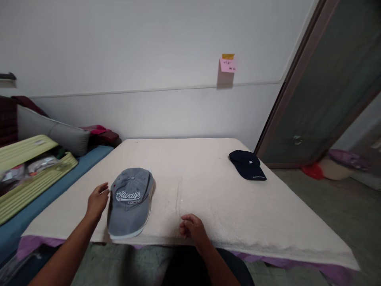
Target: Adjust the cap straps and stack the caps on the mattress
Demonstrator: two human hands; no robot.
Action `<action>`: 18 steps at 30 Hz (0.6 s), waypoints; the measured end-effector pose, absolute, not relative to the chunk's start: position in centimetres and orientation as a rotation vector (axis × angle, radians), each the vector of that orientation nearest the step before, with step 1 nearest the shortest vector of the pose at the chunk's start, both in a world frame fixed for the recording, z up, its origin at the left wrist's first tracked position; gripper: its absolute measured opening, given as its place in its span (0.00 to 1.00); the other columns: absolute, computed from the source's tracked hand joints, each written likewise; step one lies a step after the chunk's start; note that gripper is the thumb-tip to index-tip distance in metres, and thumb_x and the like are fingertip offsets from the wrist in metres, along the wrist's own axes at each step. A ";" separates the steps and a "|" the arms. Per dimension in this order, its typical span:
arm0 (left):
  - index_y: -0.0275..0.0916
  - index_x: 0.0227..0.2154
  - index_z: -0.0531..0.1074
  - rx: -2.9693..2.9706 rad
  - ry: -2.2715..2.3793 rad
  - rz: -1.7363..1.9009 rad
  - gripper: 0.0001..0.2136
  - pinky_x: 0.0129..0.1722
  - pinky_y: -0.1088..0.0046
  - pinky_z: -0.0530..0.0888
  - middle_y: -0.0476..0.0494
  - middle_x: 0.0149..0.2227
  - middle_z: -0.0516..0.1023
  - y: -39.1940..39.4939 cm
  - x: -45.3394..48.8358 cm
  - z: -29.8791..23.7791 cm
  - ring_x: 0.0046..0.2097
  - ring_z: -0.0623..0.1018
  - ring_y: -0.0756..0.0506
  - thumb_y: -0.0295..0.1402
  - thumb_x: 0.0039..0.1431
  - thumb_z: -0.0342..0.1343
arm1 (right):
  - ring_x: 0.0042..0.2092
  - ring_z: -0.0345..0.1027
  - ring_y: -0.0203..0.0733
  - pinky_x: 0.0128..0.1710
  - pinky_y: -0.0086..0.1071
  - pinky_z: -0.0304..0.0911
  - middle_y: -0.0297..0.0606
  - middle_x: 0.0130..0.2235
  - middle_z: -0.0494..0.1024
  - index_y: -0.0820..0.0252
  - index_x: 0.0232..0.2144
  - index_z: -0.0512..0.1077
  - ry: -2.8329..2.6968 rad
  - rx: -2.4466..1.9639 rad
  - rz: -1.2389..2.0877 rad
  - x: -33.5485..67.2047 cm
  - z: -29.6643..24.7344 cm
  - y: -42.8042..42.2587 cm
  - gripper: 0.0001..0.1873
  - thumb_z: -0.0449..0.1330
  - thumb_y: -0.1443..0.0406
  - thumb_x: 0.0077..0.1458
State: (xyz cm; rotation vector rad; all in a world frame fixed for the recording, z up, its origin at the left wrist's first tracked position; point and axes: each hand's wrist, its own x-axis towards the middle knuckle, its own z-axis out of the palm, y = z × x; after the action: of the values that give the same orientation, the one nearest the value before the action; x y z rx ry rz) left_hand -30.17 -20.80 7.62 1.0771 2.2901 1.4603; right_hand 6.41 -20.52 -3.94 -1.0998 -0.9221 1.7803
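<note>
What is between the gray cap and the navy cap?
The head view shows just the cream cover, with a faint crease, between the gray cap and the navy cap.

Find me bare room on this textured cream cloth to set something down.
The cream cloth is bare between the grey fabric cap and the navy fabric cap, and right of your right hand. Crowded: front left, your left hand close beside the grey cap.

the gray cap (130,212) reads "always" across its front
</note>
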 end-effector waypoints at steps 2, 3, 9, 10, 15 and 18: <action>0.33 0.52 0.66 1.058 2.368 1.462 0.28 0.51 0.57 0.68 0.32 0.52 0.71 -23.3 -29.2 6.8 0.51 0.72 0.35 0.44 0.50 0.51 | 0.20 0.66 0.35 0.18 0.28 0.58 0.32 0.23 0.72 0.63 0.32 0.67 -0.926 -1.095 1.780 6.4 -4.0 -20.5 0.16 0.60 0.60 0.39; 0.33 0.53 0.65 1.077 2.418 1.432 0.30 0.52 0.56 0.67 0.32 0.53 0.69 -24.7 -28.5 6.0 0.52 0.71 0.35 0.46 0.49 0.52 | 0.20 0.66 0.35 0.18 0.28 0.58 0.32 0.23 0.72 0.63 0.32 0.67 -0.927 -1.094 1.780 6.4 -4.0 -20.5 0.16 0.60 0.60 0.39; 0.30 0.59 0.53 1.513 2.543 1.069 0.45 0.59 0.51 0.57 0.26 0.59 0.58 -30.7 -24.0 -0.7 0.62 0.56 0.30 0.52 0.40 0.57 | 0.20 0.66 0.34 0.17 0.27 0.57 0.32 0.22 0.72 0.62 0.32 0.66 -0.937 -1.100 1.779 6.2 -4.3 -20.3 0.15 0.58 0.62 0.38; 0.30 0.60 0.50 1.561 2.511 1.051 0.47 0.59 0.52 0.56 0.25 0.60 0.57 -30.7 -23.7 -1.5 0.62 0.56 0.30 0.52 0.39 0.58 | 0.20 0.66 0.34 0.17 0.27 0.56 0.31 0.22 0.72 0.62 0.31 0.66 -0.939 -1.104 1.775 6.1 -4.3 -20.3 0.15 0.58 0.62 0.38; 0.32 0.63 0.40 1.589 2.434 0.995 0.54 0.58 0.52 0.59 0.25 0.61 0.54 -29.6 -24.0 -2.6 0.61 0.58 0.29 0.52 0.36 0.60 | 0.18 0.64 0.34 0.15 0.27 0.55 0.30 0.21 0.71 0.62 0.30 0.66 -0.953 -1.119 1.763 6.0 -4.1 -20.3 0.16 0.59 0.59 0.37; 0.31 0.63 0.40 1.654 2.399 0.954 0.54 0.58 0.54 0.60 0.25 0.61 0.54 -29.4 -24.4 -2.4 0.61 0.58 0.29 0.52 0.37 0.60 | 0.19 0.65 0.34 0.16 0.27 0.55 0.31 0.21 0.71 0.62 0.30 0.67 -0.964 -1.116 1.761 6.0 -4.2 -20.4 0.17 0.59 0.58 0.36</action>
State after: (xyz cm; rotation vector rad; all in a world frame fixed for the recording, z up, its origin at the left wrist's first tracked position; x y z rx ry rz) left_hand -24.40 -29.37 -2.41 1.6541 2.3986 0.9537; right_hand 6.04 -20.35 -4.16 -1.1156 -0.9641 1.7614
